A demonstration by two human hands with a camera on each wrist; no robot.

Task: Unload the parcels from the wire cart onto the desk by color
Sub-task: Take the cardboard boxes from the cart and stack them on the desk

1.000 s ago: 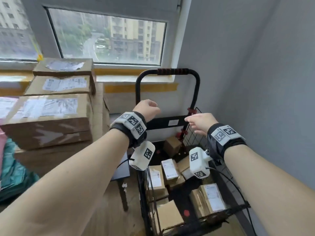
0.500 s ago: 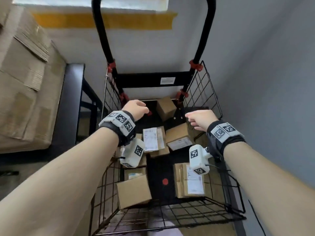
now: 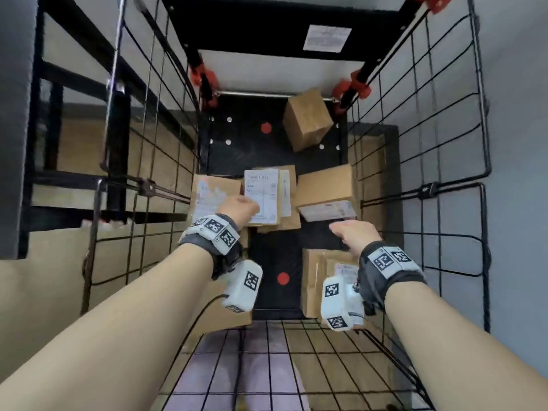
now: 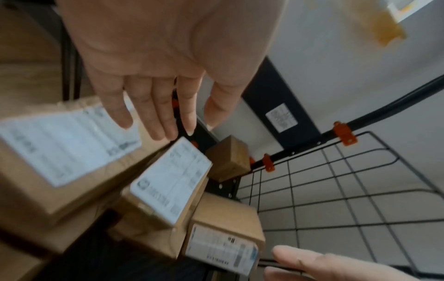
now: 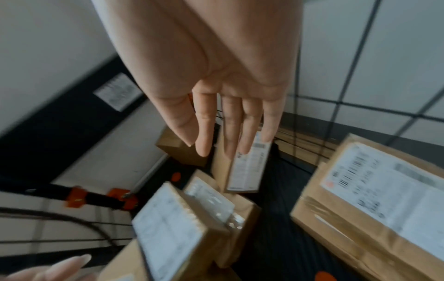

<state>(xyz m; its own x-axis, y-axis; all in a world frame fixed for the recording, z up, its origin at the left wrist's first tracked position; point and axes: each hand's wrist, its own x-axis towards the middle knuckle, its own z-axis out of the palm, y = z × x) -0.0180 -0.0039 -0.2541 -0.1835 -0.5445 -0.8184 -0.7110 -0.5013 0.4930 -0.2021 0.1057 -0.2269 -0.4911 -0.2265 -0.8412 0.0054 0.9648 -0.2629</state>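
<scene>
- Left hand [image 3: 240,207] and right hand [image 3: 353,232]: both inside wire cart [image 3: 415,161], fingers straight, released, grasping nothing.
- Just beyond: labelled brown parcels [image 3: 262,197] clustered on cart floor.
- Far end: small unlabelled brown box [image 3: 307,123], tilted, apart from cluster.

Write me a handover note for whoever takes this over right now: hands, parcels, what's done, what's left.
Left hand: open, empty, fingers straight, reaching down over the labelled box in the middle of the wire cart.
Right hand: open, empty, above the cart floor between the side-labelled box and the large box.
Small plain box sits at the far end.
Done: nothing lifted in this view; the desk is out of sight.
Left: take a grip on each brown box and unload.
</scene>
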